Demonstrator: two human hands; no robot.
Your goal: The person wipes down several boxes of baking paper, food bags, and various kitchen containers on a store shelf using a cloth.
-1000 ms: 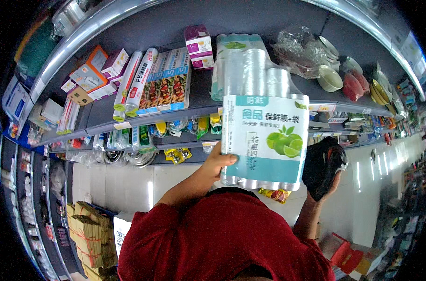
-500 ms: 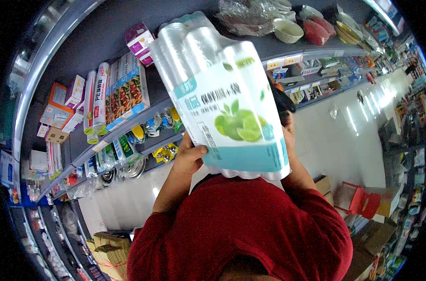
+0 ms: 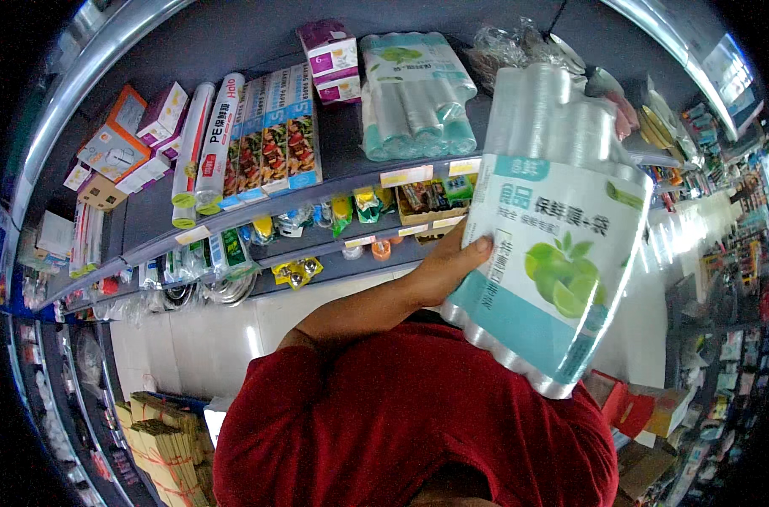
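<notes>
A shrink-wrapped pack of cling film rolls [image 3: 545, 245] is held up in front of my chest, tilted, its label with green limes facing me. My left hand [image 3: 458, 260] grips its left edge, thumb on the front and fingers hidden behind. The pack covers the place where my right hand was, so that hand cannot be seen. A second, similar pack [image 3: 414, 93] lies on the shelf just beyond, beside purple and white boxes [image 3: 329, 59].
The dark shelf [image 3: 342, 135] curves ahead, carrying baking paper boxes [image 3: 275, 127], long film tubes [image 3: 220, 139] and an orange box [image 3: 114, 135]. Bagged dishes [image 3: 520, 51] sit further right. Bundled brown cardboard [image 3: 160, 448] stands at lower left; a red box [image 3: 634, 406] is at lower right.
The held pack has swung to the right and lower, and my left hand has moved with it. The second pack on the shelf has come into full view. My right hand has become hidden.
</notes>
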